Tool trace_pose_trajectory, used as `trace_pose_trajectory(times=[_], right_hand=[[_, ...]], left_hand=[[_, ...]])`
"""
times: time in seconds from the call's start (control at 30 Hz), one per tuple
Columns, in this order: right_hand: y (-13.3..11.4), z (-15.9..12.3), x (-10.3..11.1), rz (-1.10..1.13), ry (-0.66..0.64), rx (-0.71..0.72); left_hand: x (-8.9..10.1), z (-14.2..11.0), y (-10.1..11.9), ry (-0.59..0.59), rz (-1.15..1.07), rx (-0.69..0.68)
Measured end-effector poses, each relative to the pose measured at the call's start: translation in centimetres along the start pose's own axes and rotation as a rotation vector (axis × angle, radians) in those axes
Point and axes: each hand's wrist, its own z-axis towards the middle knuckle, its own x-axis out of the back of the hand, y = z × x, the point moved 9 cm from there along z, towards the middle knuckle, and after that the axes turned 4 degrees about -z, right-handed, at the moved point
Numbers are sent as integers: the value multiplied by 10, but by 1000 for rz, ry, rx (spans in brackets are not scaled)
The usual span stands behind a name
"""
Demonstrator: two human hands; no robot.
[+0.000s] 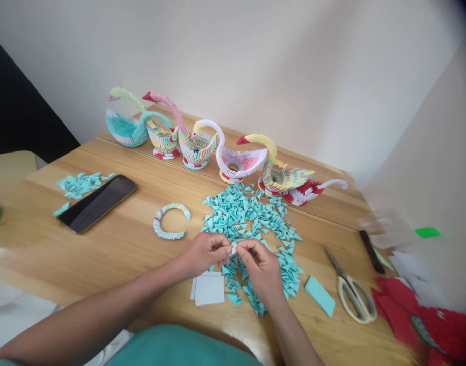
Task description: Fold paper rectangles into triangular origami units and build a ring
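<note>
My left hand (210,250) and my right hand (260,262) meet over the table, fingertips pinched on a small folded piece of white paper (233,248). Beneath and beyond them spreads a large heap of turquoise folded paper triangles (244,208). Left of my hands lies a curved ring of interlocked paper pieces (161,223), open on one side. A few square white paper sheets (210,290) rest below my left hand. To the right of my right hand is a small stack of turquoise paper strips (320,296).
Several folded-paper swans (240,160) line the table's back by the wall. A phone (99,203) lies left beside a smaller turquoise triangle pile (80,185). At right are scissors (351,291), a black-handled cutter (371,251) and red paper (397,310).
</note>
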Motion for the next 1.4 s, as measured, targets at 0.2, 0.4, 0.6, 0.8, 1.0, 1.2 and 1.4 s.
trace_pose_trajectory(times=[0.2,0.4,0.6,0.8,1.0,1.2,1.4], right_hand=[[-3,0,1,-25,3,45],[-1,0,1,-14,10,27],[1,0,1,-18,11,10],[1,0,0,28,22,-12],[-8,-1,-1,-5,17,83],[-35,-4,6,-79,-7,372],[-38,-6,10,-125,34,439]], left_hand=[[1,-1,4,-4,36,-22],[-13,-2,2,-187,-93,23],[-2,-5,13,-67,158,-63],[-3,-3,8,-8,-48,-49],[-4,0,-1,-31,-258,43],[-10,-5,2,-149,-557,135],[-5,-2,6,-96,-499,39]])
